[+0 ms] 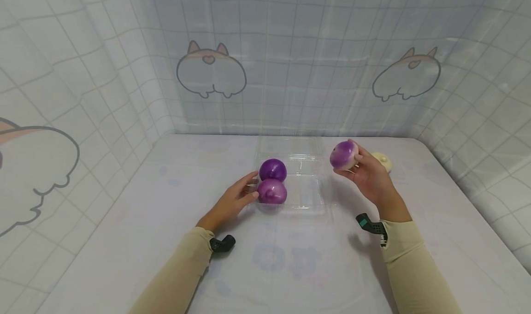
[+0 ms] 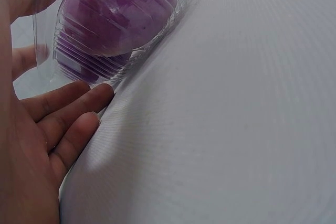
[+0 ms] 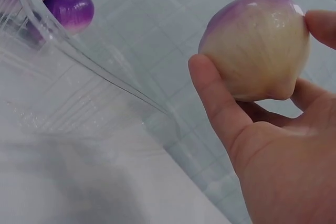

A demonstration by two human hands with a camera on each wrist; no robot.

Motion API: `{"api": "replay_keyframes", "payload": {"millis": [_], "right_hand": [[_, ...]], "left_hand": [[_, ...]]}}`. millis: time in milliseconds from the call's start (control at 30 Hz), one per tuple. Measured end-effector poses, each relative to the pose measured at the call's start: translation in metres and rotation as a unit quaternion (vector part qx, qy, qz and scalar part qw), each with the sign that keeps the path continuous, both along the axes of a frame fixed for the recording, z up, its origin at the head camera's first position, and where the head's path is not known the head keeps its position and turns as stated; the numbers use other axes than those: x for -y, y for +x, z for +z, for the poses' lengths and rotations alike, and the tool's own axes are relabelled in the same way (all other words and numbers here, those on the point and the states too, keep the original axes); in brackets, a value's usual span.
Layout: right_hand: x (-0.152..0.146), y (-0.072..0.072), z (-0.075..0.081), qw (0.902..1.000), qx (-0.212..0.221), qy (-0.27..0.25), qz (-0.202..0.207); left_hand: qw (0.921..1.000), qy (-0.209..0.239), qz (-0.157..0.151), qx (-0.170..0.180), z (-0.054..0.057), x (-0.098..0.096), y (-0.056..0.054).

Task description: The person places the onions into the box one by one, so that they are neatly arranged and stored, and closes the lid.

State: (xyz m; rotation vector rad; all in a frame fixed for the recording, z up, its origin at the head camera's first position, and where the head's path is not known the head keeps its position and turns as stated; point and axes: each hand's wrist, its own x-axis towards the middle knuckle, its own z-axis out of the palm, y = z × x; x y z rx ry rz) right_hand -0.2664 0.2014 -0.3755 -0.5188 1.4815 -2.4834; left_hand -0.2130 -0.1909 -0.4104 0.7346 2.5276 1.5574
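My right hand (image 1: pixel 371 178) grips a purple-and-white onion (image 1: pixel 343 156) above the table, right of a clear plastic container (image 1: pixel 304 192). In the right wrist view, fingers and thumb hold the onion's sides, its pale pointed end turned toward the camera. My left hand (image 1: pixel 233 198) lies along the container's left edge with loosely extended fingers. The left wrist view has the thumb and fingertips right at the clear rim. Inside the container's left side sit a dark purple onion (image 1: pixel 273 170) and, nearer me, a lighter purple onion (image 1: pixel 271 192).
Beyond the right hand lies a pale yellow round thing (image 1: pixel 382 161), partly hidden by that hand. The container's clear lid (image 1: pixel 290 145) is folded back toward the rear wall. A white cloth covers the table (image 1: pixel 286 258), and a gridded curtain (image 1: pixel 298 74) surrounds its back and sides.
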Motion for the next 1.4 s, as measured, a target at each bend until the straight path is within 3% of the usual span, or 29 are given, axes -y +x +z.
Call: {"api": "replay_keyframes", "payload": {"millis": [367,833,1000,1133,1200,1400], "right_hand": [[0.006,0.003,0.004,0.9970,0.042,0.048,-0.043],[0.018,0.006,0.008,0.9940,0.064,0.072,-0.052],[0.022,0.006,0.009,0.9920,0.068,0.091,-0.056],[0.024,0.005,0.008,0.9896,0.065,0.114,-0.058],[0.025,0.005,0.008,0.9884,0.060,0.127,-0.059],[0.029,0.006,0.008,0.9851,0.053,0.151,-0.063]], "left_hand": [[1.0000,-0.004,-0.002,-0.005,-0.001,0.000,-0.001],[1.0000,-0.008,0.002,-0.004,0.000,0.001,-0.001],[1.0000,-0.004,0.007,-0.002,-0.012,0.003,-0.008],[0.9999,-0.012,0.005,-0.008,-0.010,0.003,-0.007],[0.9999,-0.014,0.004,0.000,0.000,0.001,-0.001],[0.9999,-0.012,0.002,-0.002,0.000,0.001,-0.001]]}}
